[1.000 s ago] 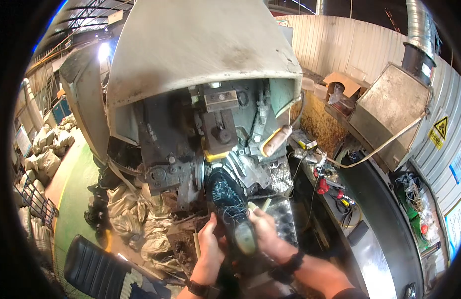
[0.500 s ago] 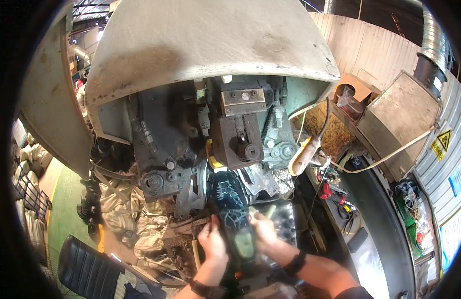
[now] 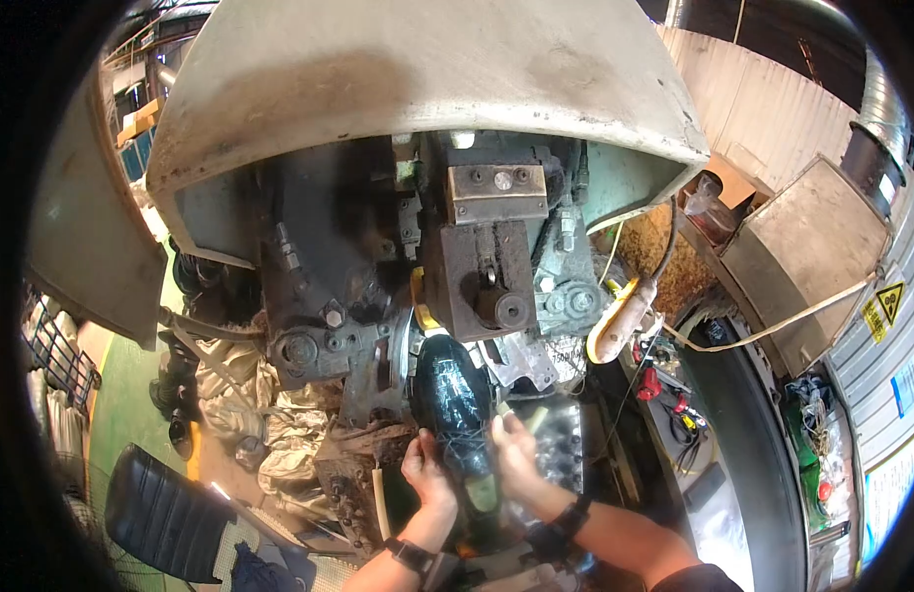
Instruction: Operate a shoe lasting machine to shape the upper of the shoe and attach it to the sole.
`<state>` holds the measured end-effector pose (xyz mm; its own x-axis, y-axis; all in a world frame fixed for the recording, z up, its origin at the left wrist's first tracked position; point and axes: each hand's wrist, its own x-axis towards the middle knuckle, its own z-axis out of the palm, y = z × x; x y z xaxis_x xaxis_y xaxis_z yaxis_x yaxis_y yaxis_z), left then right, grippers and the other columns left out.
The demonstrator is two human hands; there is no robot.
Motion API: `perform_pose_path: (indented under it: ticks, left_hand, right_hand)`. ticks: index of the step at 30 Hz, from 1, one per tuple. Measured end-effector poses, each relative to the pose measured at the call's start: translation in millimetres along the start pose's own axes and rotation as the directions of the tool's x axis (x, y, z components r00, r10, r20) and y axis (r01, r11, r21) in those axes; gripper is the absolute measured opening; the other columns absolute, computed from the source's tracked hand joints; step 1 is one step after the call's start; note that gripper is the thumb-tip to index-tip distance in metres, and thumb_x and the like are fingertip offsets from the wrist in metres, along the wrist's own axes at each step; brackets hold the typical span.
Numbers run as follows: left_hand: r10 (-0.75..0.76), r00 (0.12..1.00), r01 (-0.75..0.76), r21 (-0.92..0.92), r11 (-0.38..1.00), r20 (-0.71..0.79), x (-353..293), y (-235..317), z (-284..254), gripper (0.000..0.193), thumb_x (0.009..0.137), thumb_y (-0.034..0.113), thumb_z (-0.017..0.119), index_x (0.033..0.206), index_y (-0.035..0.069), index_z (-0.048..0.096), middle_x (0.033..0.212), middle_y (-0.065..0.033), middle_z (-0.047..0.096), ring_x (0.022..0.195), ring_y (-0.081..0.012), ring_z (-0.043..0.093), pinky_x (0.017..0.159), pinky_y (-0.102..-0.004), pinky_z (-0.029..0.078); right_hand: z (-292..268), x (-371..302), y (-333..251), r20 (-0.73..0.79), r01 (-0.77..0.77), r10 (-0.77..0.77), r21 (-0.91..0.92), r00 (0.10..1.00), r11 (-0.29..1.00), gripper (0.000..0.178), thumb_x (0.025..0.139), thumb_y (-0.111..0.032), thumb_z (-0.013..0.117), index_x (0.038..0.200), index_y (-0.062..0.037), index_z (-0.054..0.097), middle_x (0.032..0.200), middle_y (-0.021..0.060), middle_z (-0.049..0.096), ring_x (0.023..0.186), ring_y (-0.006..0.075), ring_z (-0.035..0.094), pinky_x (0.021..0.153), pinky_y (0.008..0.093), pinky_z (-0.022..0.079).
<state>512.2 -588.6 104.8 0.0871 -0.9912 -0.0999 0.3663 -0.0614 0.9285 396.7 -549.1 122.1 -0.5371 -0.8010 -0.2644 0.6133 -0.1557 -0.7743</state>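
Note:
A dark, glossy shoe upper with its toe pointing away from me sits at the middle of the machine. A pale green block, apparently the top of a last, shows at its near end. My left hand is closed against the shoe's left side, and my right hand grips its right side. The toe lies just under the machine's dark metal block, between metal side plates. The fingers under the shoe are hidden.
A large grey hood overhangs the machine. At right, a yellow-and-white handheld control hangs on a cable. Beyond it are a bench with a red-handled tool and a dark conveyor belt. A black chair stands at lower left, near pale sacks.
The shoe has turned or tilted in my hands: its laced top faced me before, and now the smooth, shiny toe shows more. Both hands keep their hold. The view has shifted slightly.

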Motion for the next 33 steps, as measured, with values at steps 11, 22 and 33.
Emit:
perform_pose_path:
  ticks: [11,22,33]
  left_hand:
    - [-0.048,0.999,0.048,0.002,0.999,0.023,1,-21,-8,0.037,0.106,0.036,0.058,0.092,0.002,0.067,0.080,0.0055,0.061,0.073,-0.0048,0.049,0.066,-0.0240,0.044]
    - [-0.137,0.989,0.148,-0.266,0.952,0.061,-12,0,-10,0.031,0.106,0.029,0.059,0.101,0.000,0.068,0.085,0.0022,0.061,0.075,-0.0077,0.052,0.066,-0.0262,0.044]
    - [0.443,0.581,-0.491,-0.139,0.860,0.683,-28,86,-59,0.025,0.089,0.006,0.056,0.101,-0.006,0.073,0.122,-0.0260,0.069,0.130,-0.0385,0.058,0.112,-0.0462,0.042]
  right_hand:
    - [5,-16,-5,-0.007,-0.017,0.016,-0.184,1.000,0.983,0.029,0.106,-0.023,0.058,0.127,-0.0027,0.057,0.104,0.0055,0.072,0.083,0.0112,0.068,0.071,0.0260,0.056]
    - [19,-41,-18,-0.130,-0.108,0.089,-0.154,0.988,0.982,0.027,0.104,-0.017,0.060,0.125,0.0005,0.059,0.109,0.0103,0.071,0.089,0.0176,0.072,0.077,0.0314,0.061]
    - [35,-49,-48,0.127,-0.425,0.453,-0.198,0.882,0.883,0.075,0.104,-0.069,0.025,0.120,-0.0077,0.067,0.103,0.0066,0.074,0.087,0.0164,0.069,0.083,0.0323,0.057]
